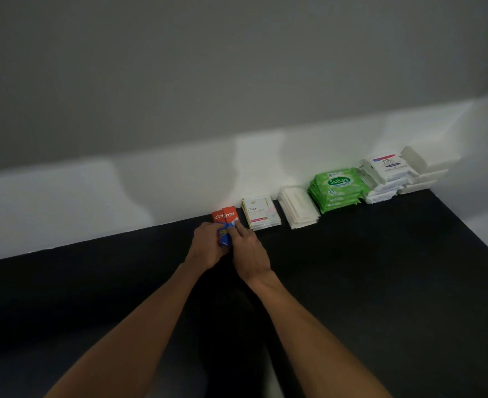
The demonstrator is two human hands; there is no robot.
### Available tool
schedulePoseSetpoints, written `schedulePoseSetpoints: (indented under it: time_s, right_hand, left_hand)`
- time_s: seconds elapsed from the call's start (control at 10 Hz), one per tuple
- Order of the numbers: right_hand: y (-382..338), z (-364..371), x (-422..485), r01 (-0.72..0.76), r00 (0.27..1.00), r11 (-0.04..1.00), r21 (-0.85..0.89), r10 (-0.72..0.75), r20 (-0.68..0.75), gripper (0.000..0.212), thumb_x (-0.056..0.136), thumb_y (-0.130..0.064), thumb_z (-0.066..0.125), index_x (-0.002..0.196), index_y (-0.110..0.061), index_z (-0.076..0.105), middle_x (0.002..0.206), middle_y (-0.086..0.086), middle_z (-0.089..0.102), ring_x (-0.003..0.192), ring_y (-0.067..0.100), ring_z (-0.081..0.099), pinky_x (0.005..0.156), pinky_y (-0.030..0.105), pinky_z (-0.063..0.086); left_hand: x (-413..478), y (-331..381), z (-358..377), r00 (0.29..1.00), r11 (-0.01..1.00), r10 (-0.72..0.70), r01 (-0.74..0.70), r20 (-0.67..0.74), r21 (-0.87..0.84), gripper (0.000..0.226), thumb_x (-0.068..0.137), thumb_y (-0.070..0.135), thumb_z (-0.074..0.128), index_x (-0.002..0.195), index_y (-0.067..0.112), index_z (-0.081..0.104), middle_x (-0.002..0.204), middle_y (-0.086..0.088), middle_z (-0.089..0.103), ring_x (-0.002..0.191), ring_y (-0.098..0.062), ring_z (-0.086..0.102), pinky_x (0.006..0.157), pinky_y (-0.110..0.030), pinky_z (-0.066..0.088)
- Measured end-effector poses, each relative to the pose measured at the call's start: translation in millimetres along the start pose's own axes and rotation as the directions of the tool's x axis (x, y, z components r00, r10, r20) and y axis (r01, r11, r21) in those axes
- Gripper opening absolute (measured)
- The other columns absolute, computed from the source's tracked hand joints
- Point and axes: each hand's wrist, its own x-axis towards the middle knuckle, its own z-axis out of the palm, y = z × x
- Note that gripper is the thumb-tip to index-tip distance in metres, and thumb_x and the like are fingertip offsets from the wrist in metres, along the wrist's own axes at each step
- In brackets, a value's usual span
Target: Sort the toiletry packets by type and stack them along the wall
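A stack of red Colgate packets [225, 216] lies by the white wall on the black counter [380, 282]. My left hand [206, 245] grips the stack's near left end, and my right hand [248, 249] pinches its near right side with fingers on top. To the right along the wall stand a stack of cream Dove sachets [261, 212], a stack of plain white packets [299, 208], a pile of green Sanicare wipes [337, 188] and a pile of white Dove wipe packs [386, 175].
A white open-lidded box [422, 175] sits behind the Dove wipe packs at the far right. The white wall [151, 191] runs along the counter's back edge. The counter's right edge slants down at the far right.
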Motion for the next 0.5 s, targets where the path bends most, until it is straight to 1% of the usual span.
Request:
schedulePoseSetpoints:
  time_s: [0.1, 0.2, 0.3, 0.4, 0.5]
  right_hand:
    - [-1, -2, -4, 0.012, 1.0, 1.0, -0.018, -0.012, -0.006, 0.073, 0.1, -0.021, 0.073, 0.163, -0.018, 0.037, 0.174, 0.01, 0.026, 0.157, 0.036, 0.033, 0.123, 0.053, 0.039]
    - [-3, -5, -10, 0.01, 1.0, 0.999, -0.044, -0.01, -0.019, 0.075, 0.1, -0.017, 0.073, 0.164, -0.018, 0.034, 0.174, 0.01, 0.026, 0.158, 0.034, 0.031, 0.122, 0.052, 0.04]
    - [-6, -8, -17, -0.006, 0.999, 0.999, -0.046, 0.005, -0.04, 0.075, 0.101, -0.018, 0.072, 0.165, -0.017, 0.032, 0.175, 0.009, 0.026, 0.159, 0.034, 0.029, 0.122, 0.052, 0.04]
    - [-10, -19, -30, -0.04, 0.999, 0.999, -0.033, 0.039, -0.031, 0.077, 0.102, -0.019, 0.07, 0.166, -0.019, 0.028, 0.176, 0.006, 0.022, 0.161, 0.032, 0.023, 0.122, 0.053, 0.038]
    - [-10, -27, -45, -0.071, 0.996, 0.997, -0.042, 0.068, -0.06, 0.077, 0.102, -0.016, 0.068, 0.166, -0.019, 0.026, 0.177, 0.005, 0.02, 0.163, 0.028, 0.017, 0.127, 0.048, 0.03]
  left_hand:
    - [-2, -1, 1, 1.0, 1.0, 0.027, -0.027, -0.014, -0.014, 0.066, 0.081, 0.022, 0.09, 0.141, 0.014, 0.063, 0.139, -0.011, 0.065, 0.129, -0.027, 0.06, 0.117, -0.047, 0.043]
    - [-4, -2, 0, 1.0, 1.0, 0.017, -0.018, -0.021, -0.016, 0.073, 0.08, 0.023, 0.091, 0.145, 0.015, 0.059, 0.14, -0.011, 0.062, 0.128, -0.026, 0.06, 0.116, -0.048, 0.046]
    - [-7, -9, 3, 0.999, 1.0, 0.011, -0.011, -0.032, -0.01, 0.078, 0.08, 0.025, 0.091, 0.149, 0.017, 0.055, 0.143, -0.011, 0.06, 0.129, -0.026, 0.059, 0.115, -0.049, 0.047]
    - [-18, -9, 3, 0.998, 0.999, 0.027, -0.026, -0.057, 0.023, 0.077, 0.085, 0.024, 0.087, 0.152, 0.018, 0.05, 0.147, -0.009, 0.058, 0.135, -0.026, 0.055, 0.117, -0.046, 0.044]
    - [-35, 2, 5, 0.994, 0.997, 0.056, -0.05, -0.093, 0.057, 0.073, 0.094, 0.021, 0.077, 0.157, 0.019, 0.042, 0.151, -0.01, 0.051, 0.138, -0.025, 0.051, 0.116, -0.041, 0.042]
